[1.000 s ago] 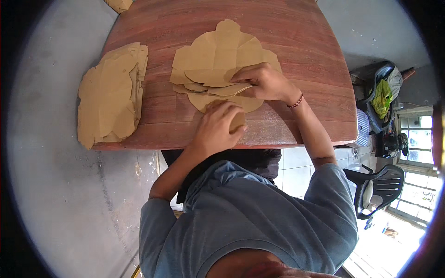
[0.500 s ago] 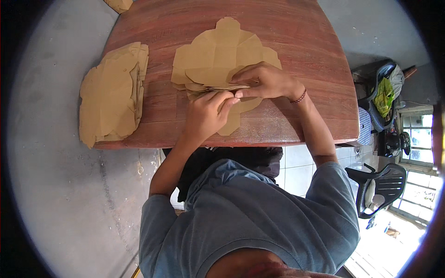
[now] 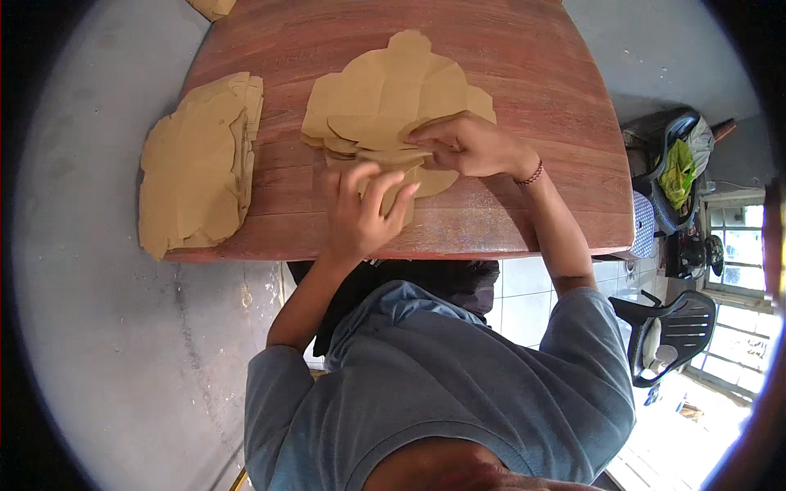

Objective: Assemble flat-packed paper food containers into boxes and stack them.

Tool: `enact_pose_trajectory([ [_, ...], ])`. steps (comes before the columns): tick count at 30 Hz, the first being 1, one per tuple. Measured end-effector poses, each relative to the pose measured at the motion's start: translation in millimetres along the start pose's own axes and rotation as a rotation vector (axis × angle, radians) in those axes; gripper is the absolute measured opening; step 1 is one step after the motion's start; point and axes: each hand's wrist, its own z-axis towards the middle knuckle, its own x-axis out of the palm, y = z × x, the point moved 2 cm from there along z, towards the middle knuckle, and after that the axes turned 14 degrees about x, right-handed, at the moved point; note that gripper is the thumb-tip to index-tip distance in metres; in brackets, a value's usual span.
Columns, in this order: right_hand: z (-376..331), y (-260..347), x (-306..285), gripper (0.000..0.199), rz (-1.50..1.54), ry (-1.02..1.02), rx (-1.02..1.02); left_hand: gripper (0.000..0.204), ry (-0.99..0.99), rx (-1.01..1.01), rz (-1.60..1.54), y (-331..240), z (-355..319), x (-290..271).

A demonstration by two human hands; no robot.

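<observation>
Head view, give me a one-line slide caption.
Both hands, left and right, fold a flat tan die-cut cardboard blank on a reddish wooden table.

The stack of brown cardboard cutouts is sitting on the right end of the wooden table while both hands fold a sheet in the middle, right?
Not quite. In the head view the stack of brown cardboard cutouts sits on the table's left end. Both the left hand and right hand fold a sheet in the middle.

Stack of tan cardboard cutouts (image 3: 196,168) at table's left edge, wooden table (image 3: 532,74), dark plastic chair (image 3: 675,331), tiled floor (image 3: 524,286)
</observation>
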Motion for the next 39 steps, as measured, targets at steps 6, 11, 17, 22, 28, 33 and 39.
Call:
enact_pose_trajectory([
  [6,-4,-8,-11,0.038,0.042,-0.153,0.026,0.045,0.386,0.108,-0.198,5,-19,-22],
  [11,-5,-4,-11,0.039,0.007,-0.186,-0.014,0.049,0.498,0.099,-0.187,18,-44,-22],
  [17,-8,16,-1,0.033,-0.001,0.01,0.032,0.03,0.374,0.098,-0.12,14,-61,-11],
  [22,-4,17,20,0.049,-0.147,0.122,-0.11,0.028,0.329,0.188,-0.063,15,-61,-17],
  [28,-1,16,22,0.063,-0.208,0.27,-0.116,0.029,0.261,0.126,-0.099,25,-75,-71],
  [33,-2,15,19,0.062,-0.159,0.302,-0.069,0.03,0.362,-0.017,0.403,71,-30,-163],
  [39,3,16,22,0.072,-0.176,0.286,-0.036,0.035,0.442,-0.183,0.419,102,-81,-197],
])
